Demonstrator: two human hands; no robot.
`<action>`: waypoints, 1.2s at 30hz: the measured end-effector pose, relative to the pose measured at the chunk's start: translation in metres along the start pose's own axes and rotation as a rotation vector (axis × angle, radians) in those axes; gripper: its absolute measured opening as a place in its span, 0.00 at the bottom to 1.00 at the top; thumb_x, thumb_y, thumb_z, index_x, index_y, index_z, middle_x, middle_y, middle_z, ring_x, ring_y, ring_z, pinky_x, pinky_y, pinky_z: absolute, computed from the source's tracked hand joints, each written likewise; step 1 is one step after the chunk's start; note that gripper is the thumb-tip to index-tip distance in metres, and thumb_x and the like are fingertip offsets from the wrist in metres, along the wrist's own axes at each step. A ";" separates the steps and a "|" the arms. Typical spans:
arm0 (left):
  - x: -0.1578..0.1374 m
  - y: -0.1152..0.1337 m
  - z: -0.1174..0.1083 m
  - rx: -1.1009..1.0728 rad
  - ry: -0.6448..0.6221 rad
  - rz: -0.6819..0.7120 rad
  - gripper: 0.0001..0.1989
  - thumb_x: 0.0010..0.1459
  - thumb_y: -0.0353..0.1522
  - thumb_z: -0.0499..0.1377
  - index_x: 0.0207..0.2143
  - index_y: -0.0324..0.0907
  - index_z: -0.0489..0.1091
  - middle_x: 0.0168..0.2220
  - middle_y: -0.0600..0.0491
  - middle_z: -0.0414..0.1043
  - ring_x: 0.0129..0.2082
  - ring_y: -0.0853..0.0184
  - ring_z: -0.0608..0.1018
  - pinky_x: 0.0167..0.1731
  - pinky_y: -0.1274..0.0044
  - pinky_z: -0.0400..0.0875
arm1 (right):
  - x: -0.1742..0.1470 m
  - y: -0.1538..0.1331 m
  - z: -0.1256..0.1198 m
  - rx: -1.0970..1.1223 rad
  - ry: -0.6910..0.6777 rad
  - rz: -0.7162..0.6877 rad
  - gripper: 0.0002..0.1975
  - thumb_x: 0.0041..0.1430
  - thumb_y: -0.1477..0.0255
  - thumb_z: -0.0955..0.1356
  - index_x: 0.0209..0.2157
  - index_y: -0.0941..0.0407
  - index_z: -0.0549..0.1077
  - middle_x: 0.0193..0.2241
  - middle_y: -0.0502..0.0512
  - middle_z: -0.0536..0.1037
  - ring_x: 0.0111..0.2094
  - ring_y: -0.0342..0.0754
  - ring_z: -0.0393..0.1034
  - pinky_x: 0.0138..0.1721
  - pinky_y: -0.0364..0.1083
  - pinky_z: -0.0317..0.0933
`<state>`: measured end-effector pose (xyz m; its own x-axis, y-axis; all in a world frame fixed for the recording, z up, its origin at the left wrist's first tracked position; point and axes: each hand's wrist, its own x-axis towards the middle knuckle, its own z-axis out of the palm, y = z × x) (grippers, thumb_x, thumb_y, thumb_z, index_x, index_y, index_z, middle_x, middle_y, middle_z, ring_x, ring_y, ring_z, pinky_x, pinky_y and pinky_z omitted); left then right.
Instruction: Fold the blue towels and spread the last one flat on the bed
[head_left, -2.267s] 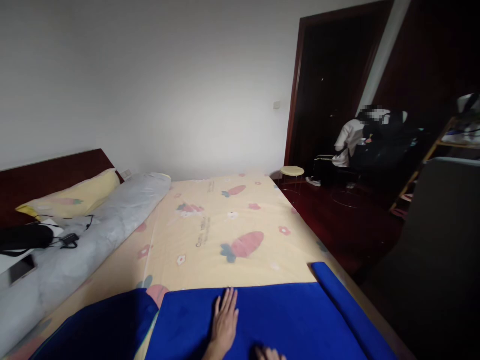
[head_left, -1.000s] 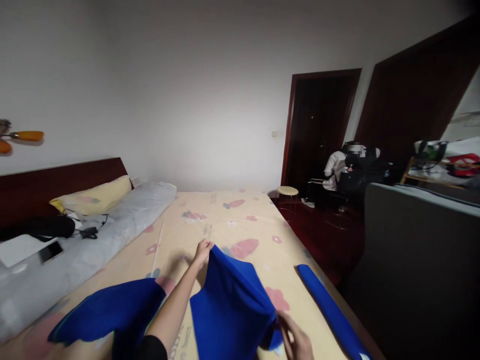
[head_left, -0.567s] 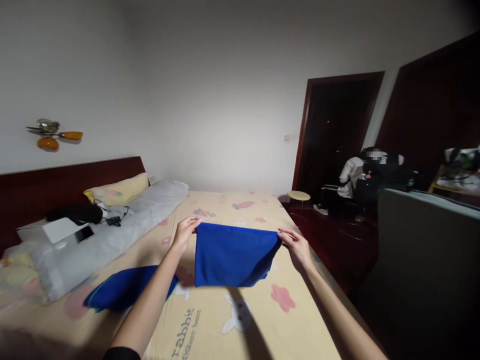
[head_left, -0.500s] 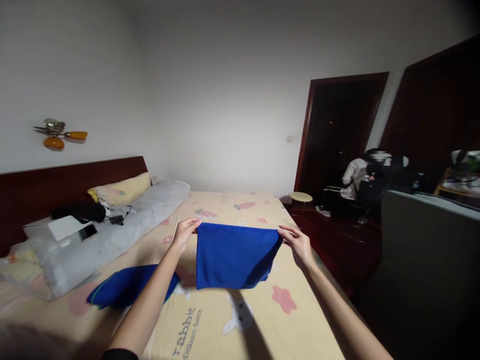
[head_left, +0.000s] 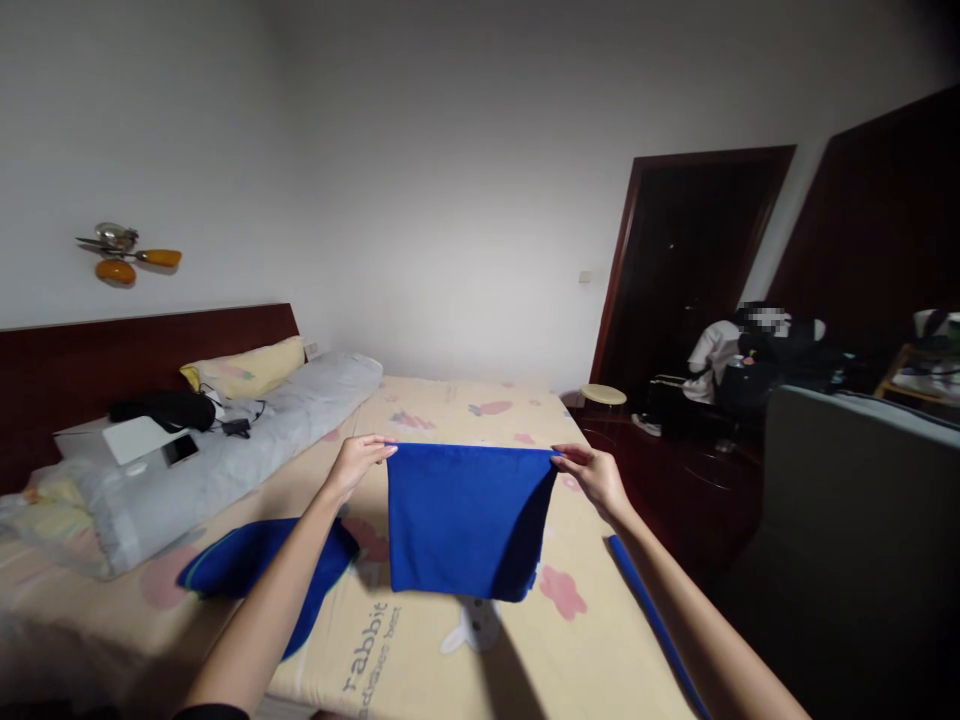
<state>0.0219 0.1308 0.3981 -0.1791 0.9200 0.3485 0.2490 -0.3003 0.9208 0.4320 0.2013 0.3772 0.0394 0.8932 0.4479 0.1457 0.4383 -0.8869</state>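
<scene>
At the far left of the frame a grey bolster lies along the bed, a phone on it; lower left, a second blue garment rests on the sheet; your left hand pinches one top corner of the blue cloth, grip closed on its edge; the cloth hangs stretched flat at centre frame, above the bed; your right hand pinches the other corner; a seated person is at right by the dark doorway.
</scene>
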 end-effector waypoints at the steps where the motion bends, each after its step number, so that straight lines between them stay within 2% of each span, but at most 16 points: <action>1: 0.000 -0.001 -0.001 0.024 -0.001 0.000 0.19 0.42 0.41 0.68 0.35 0.39 0.78 0.29 0.51 0.80 0.30 0.66 0.77 0.32 0.76 0.68 | 0.001 0.001 -0.001 -0.041 -0.021 -0.006 0.23 0.38 0.56 0.75 0.32 0.59 0.79 0.27 0.57 0.81 0.28 0.50 0.75 0.31 0.48 0.67; 7: 0.003 -0.006 -0.001 0.211 -0.032 0.026 0.18 0.42 0.43 0.67 0.32 0.40 0.77 0.30 0.50 0.81 0.33 0.61 0.80 0.36 0.73 0.72 | 0.009 0.004 -0.006 -0.288 -0.128 -0.049 0.13 0.46 0.59 0.71 0.29 0.53 0.77 0.28 0.53 0.81 0.30 0.50 0.75 0.33 0.46 0.66; 13: 0.009 -0.007 -0.002 0.432 -0.084 0.172 0.11 0.45 0.42 0.66 0.25 0.43 0.76 0.26 0.53 0.77 0.30 0.64 0.76 0.37 0.74 0.69 | 0.023 0.008 -0.012 -0.419 -0.200 -0.115 0.04 0.47 0.67 0.69 0.26 0.52 0.75 0.28 0.52 0.79 0.28 0.46 0.71 0.32 0.45 0.62; 17: 0.021 -0.013 -0.001 0.481 -0.199 0.246 0.10 0.46 0.40 0.65 0.25 0.43 0.75 0.31 0.54 0.74 0.32 0.66 0.74 0.39 0.75 0.67 | 0.030 0.018 -0.016 -0.393 -0.272 -0.082 0.07 0.49 0.65 0.68 0.28 0.53 0.73 0.29 0.52 0.79 0.25 0.43 0.70 0.31 0.44 0.62; 21: 0.046 -0.032 0.007 0.480 -0.281 0.219 0.11 0.48 0.40 0.63 0.26 0.42 0.73 0.29 0.54 0.75 0.32 0.67 0.75 0.37 0.76 0.68 | 0.037 0.034 -0.013 -0.291 -0.339 0.013 0.14 0.50 0.58 0.68 0.29 0.55 0.68 0.24 0.51 0.77 0.23 0.44 0.73 0.23 0.42 0.61; 23: 0.060 -0.044 0.015 0.477 -0.303 0.183 0.12 0.48 0.42 0.63 0.25 0.41 0.72 0.23 0.56 0.74 0.27 0.67 0.75 0.31 0.77 0.68 | 0.040 0.046 -0.009 -0.236 -0.326 0.065 0.19 0.49 0.53 0.68 0.29 0.55 0.66 0.22 0.51 0.76 0.21 0.47 0.74 0.18 0.41 0.58; 25: 0.074 -0.059 0.024 0.474 -0.298 0.156 0.14 0.47 0.43 0.63 0.24 0.41 0.71 0.20 0.57 0.72 0.24 0.68 0.74 0.28 0.77 0.67 | 0.044 0.059 -0.004 -0.188 -0.291 0.106 0.22 0.48 0.50 0.68 0.28 0.55 0.64 0.21 0.51 0.75 0.23 0.50 0.75 0.18 0.42 0.61; 31: 0.110 -0.094 0.055 0.481 -0.156 0.167 0.13 0.49 0.42 0.63 0.23 0.41 0.70 0.20 0.56 0.72 0.24 0.68 0.74 0.28 0.77 0.68 | 0.065 0.095 0.013 -0.146 -0.138 0.134 0.21 0.48 0.51 0.68 0.25 0.53 0.62 0.20 0.51 0.74 0.25 0.51 0.76 0.28 0.49 0.72; 36: 0.119 -0.093 0.063 0.523 -0.037 0.278 0.06 0.55 0.35 0.59 0.29 0.41 0.71 0.27 0.54 0.73 0.29 0.68 0.74 0.34 0.75 0.69 | 0.076 0.097 0.013 -0.187 -0.024 0.025 0.19 0.51 0.52 0.67 0.29 0.53 0.65 0.28 0.55 0.79 0.35 0.52 0.77 0.40 0.52 0.71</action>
<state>0.0372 0.2839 0.3428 -0.0090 0.8356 0.5493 0.7192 -0.3762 0.5841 0.4364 0.3132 0.3241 0.0223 0.9065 0.4216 0.3261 0.3921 -0.8602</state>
